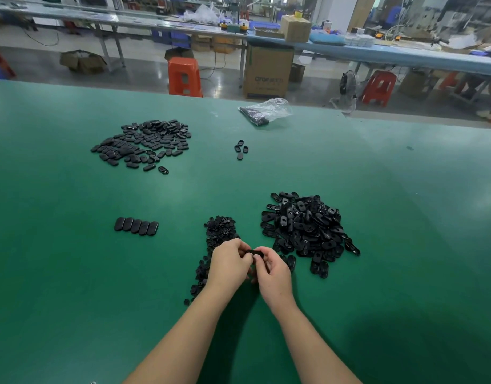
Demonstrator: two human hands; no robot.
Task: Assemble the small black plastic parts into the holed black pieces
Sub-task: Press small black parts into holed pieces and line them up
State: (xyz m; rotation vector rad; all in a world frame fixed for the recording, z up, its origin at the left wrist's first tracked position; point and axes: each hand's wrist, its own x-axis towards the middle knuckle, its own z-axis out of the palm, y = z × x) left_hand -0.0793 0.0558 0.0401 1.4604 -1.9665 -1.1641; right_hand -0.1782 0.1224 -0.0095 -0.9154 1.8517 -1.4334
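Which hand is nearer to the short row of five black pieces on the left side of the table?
Left. The left hand is to the right of the row of five pieces and nearer the person; the right hand is beyond it, farther right.

we note two forearms entering from the lower edge of the view, each ending in one of the hands: the left hand (230,266) and the right hand (273,275). both forearms are bare along their whole visible length; we see no sleeve, cuff or glove on them. we see no watch, strap, bracelet or ring at either wrist or on the visible fingers. we find no tape, bandage or marking on the arms. the fingernails that show are short and without visible polish, though they are small in the view. we see the arms only up to the lower frame edge, so any garment above that point is out of view.
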